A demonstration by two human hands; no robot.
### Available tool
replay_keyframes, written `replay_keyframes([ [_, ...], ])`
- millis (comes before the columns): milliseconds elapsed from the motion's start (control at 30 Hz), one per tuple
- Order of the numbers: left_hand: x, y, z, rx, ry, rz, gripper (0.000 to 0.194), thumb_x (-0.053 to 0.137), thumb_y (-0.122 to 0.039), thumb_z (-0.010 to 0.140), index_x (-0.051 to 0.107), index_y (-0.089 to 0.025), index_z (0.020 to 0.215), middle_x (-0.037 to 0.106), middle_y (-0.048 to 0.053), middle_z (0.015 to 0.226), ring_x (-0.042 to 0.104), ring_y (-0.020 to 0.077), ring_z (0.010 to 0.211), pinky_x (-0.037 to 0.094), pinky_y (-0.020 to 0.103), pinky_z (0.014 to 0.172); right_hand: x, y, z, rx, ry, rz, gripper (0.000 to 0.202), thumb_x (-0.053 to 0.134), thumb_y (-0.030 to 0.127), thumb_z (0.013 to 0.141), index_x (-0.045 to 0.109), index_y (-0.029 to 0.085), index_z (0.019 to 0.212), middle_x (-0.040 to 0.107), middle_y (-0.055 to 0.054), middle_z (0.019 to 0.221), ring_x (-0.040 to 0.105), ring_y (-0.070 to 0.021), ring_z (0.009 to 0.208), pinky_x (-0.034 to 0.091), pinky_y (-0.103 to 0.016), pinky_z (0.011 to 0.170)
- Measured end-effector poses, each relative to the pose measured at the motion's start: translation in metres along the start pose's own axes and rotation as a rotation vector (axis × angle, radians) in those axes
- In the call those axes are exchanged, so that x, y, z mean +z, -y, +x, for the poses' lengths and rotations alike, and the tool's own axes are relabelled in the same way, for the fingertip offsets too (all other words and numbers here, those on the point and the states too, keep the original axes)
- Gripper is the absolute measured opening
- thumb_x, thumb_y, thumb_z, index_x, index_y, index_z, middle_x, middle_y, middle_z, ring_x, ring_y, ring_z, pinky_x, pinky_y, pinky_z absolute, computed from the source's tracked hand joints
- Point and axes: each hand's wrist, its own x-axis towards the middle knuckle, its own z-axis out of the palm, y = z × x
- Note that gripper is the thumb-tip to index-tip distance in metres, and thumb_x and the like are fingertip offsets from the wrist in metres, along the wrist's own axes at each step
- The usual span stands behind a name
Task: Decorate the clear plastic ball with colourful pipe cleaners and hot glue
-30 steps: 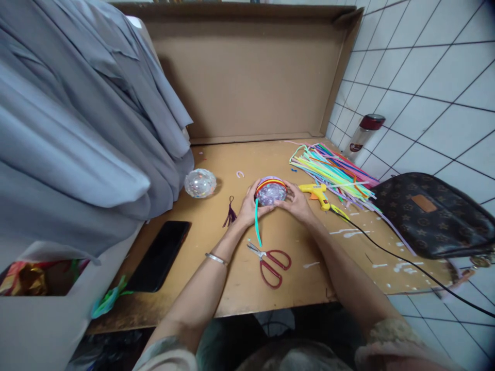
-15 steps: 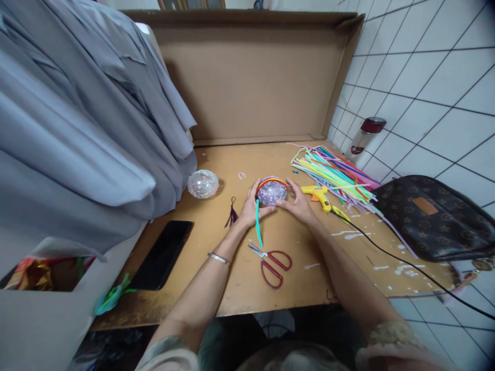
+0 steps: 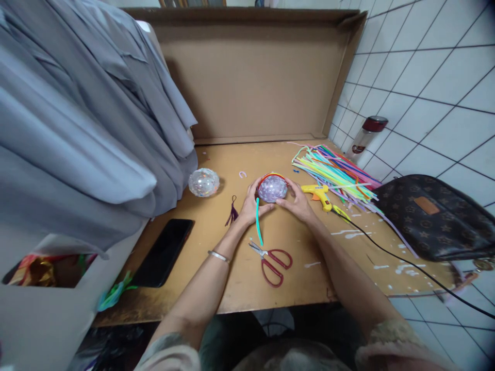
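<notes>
Between my two hands is a clear, faceted half ball (image 3: pixel 273 189) with a purplish glitter look and a red and yellow band along its far edge. My left hand (image 3: pixel 250 206) is closed on its left side, fingers behind and thumb in front. On the other side my right hand (image 3: pixel 297 203) grips it the same way. A turquoise pipe cleaner (image 3: pixel 258 221) hangs down beside my left thumb; its upper end is near the half ball. Red-handled scissors (image 3: pixel 270 260) lie just below it. A second clear faceted piece (image 3: pixel 203 182) rests further left, by a dark purple tassel (image 3: pixel 232 211).
A yellow glue gun (image 3: pixel 319 196) with a black cord lies right of my hand. Behind it is a pile of coloured pipe cleaners (image 3: pixel 332 172). A brown patterned bag (image 3: pixel 441 221) and a bottle (image 3: pixel 365 139) stand right; a black phone (image 3: pixel 164 252) lies left. Cardboard (image 3: pixel 251 82) rises behind.
The half ball has tilted a little in my hands, so the red and yellow band now arches along its far edge. My hands keep nearly the same place.
</notes>
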Motion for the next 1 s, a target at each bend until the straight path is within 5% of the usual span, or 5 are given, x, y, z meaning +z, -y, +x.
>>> replay_keyframes([
  [1000, -0.0026, -0.0008, 0.0024, -0.003, -0.025, 0.054, 0.104, 0.082, -0.066, 0.066, 0.037, -0.027, 0.151, 0.037, 0.019, 0.156, 0.041, 0.0370, 0.146, 0.036, 0.056, 0.119, 0.0006, 0.0037, -0.0003, -0.071, 0.001, -0.104, 0.088, 0.079, 0.063, 0.071, 0.051, 0.027, 0.146, 0.052, -0.015, 0.150, 0.047, -0.0353, 0.142, 0.033, -0.057, 0.121],
])
